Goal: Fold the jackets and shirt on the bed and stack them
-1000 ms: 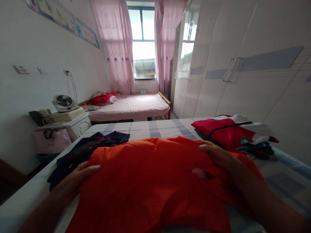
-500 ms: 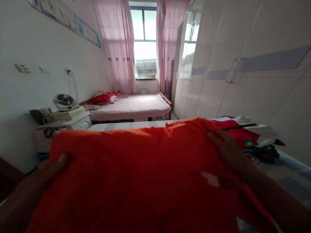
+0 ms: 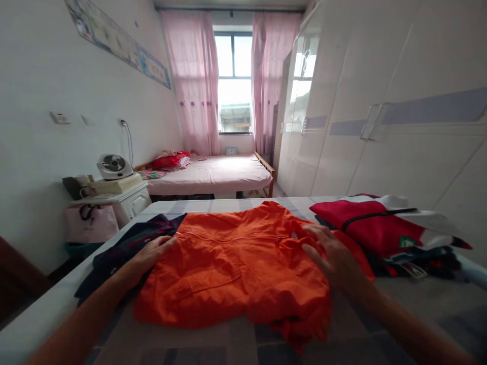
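An orange zip-up jacket (image 3: 213, 268) lies spread and wrinkled on the checked bed (image 3: 182, 350), its zipper running sideways near the far edge. My left hand (image 3: 154, 253) rests with fingers stretched out on the jacket's left edge. At the right side, my right hand (image 3: 329, 253) touches a bunched part of the jacket, thumb and fingers apart. A dark plaid garment (image 3: 125, 243) lies to the left, partly under my left hand and the jacket.
A red and white garment (image 3: 376, 228) with a black strap lies on a dark pile at right. A fan (image 3: 114, 166) stands on a cabinet (image 3: 133, 203) beside a pink bag (image 3: 91, 225). A second bed (image 3: 216, 175) is beyond; white wardrobes (image 3: 411, 167) line the right wall.
The orange jacket was held up by both hands in front of me; it has come down onto the bed. The dark plaid garment has come into view, and both hands are lower on the jacket.
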The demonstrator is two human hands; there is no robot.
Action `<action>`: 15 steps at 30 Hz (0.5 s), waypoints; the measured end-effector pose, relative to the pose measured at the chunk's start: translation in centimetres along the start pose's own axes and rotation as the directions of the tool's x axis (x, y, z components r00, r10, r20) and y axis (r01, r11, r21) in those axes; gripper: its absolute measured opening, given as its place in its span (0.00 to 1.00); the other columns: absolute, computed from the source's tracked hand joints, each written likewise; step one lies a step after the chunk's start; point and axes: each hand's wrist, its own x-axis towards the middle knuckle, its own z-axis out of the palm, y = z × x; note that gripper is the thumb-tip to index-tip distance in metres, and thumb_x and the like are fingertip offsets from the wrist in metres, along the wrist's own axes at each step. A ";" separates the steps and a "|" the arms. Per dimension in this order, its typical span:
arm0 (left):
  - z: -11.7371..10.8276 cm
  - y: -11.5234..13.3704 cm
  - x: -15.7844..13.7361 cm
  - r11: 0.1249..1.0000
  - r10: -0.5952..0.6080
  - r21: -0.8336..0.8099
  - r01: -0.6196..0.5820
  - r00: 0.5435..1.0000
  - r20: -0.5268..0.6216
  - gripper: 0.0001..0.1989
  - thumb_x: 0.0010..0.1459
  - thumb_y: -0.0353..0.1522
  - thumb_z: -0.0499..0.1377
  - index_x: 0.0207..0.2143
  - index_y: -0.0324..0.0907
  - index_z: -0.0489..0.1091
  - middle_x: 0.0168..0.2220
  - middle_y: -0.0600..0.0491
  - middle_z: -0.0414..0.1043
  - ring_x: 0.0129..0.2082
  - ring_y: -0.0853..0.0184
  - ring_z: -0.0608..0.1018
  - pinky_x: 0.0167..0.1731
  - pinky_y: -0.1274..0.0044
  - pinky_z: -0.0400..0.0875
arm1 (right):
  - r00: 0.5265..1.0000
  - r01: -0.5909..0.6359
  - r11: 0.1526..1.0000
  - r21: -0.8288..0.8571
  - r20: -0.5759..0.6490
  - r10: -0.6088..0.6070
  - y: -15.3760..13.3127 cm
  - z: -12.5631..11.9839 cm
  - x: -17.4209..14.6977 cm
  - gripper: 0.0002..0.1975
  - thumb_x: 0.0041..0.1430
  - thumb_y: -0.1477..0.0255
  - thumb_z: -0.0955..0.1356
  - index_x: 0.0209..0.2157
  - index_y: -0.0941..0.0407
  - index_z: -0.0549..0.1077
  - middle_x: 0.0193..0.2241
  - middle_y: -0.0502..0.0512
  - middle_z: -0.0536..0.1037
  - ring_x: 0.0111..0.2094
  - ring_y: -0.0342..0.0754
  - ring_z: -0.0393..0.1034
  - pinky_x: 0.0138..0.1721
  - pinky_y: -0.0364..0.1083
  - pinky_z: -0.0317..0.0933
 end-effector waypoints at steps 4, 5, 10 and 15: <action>-0.4 -1.1 -1.4 0.992 -0.124 0.030 0.122 0.991 0.055 0.26 0.35 0.46 0.69 0.34 0.38 0.71 0.33 0.46 0.78 0.39 0.53 0.79 0.35 0.72 0.75 | 0.908 -0.380 0.921 -0.083 0.154 0.389 0.7 -0.6 -8.1 0.20 0.56 0.52 0.60 0.34 0.54 0.69 0.34 0.58 0.76 0.34 0.53 0.73 0.35 0.49 0.65; -0.2 -1.1 -1.7 0.987 -0.161 0.002 0.162 0.982 0.103 0.26 0.36 0.45 0.69 0.35 0.38 0.71 0.34 0.45 0.78 0.38 0.53 0.79 0.35 0.70 0.75 | 0.863 -0.441 0.891 -0.103 0.222 0.453 1.0 -0.8 -9.1 0.20 0.55 0.51 0.61 0.33 0.53 0.70 0.33 0.58 0.77 0.33 0.53 0.73 0.35 0.49 0.65; 2.6 -0.5 -3.0 0.879 -0.286 -0.269 0.394 0.886 0.364 0.23 0.43 0.38 0.69 0.41 0.38 0.70 0.37 0.43 0.78 0.37 0.51 0.80 0.40 0.63 0.76 | 0.738 -0.562 0.825 0.059 0.487 0.467 0.7 0.0 -9.3 0.21 0.53 0.51 0.64 0.34 0.55 0.72 0.33 0.57 0.78 0.36 0.55 0.73 0.39 0.49 0.62; 4.6 2.3 -4.6 0.856 -0.222 -0.373 0.358 0.906 0.362 0.18 0.47 0.30 0.65 0.41 0.36 0.70 0.33 0.43 0.78 0.34 0.51 0.81 0.36 0.63 0.77 | 0.821 -0.571 0.522 0.633 0.434 0.372 -1.7 2.3 -6.4 0.21 0.53 0.58 0.67 0.43 0.58 0.71 0.40 0.57 0.78 0.41 0.54 0.72 0.40 0.47 0.65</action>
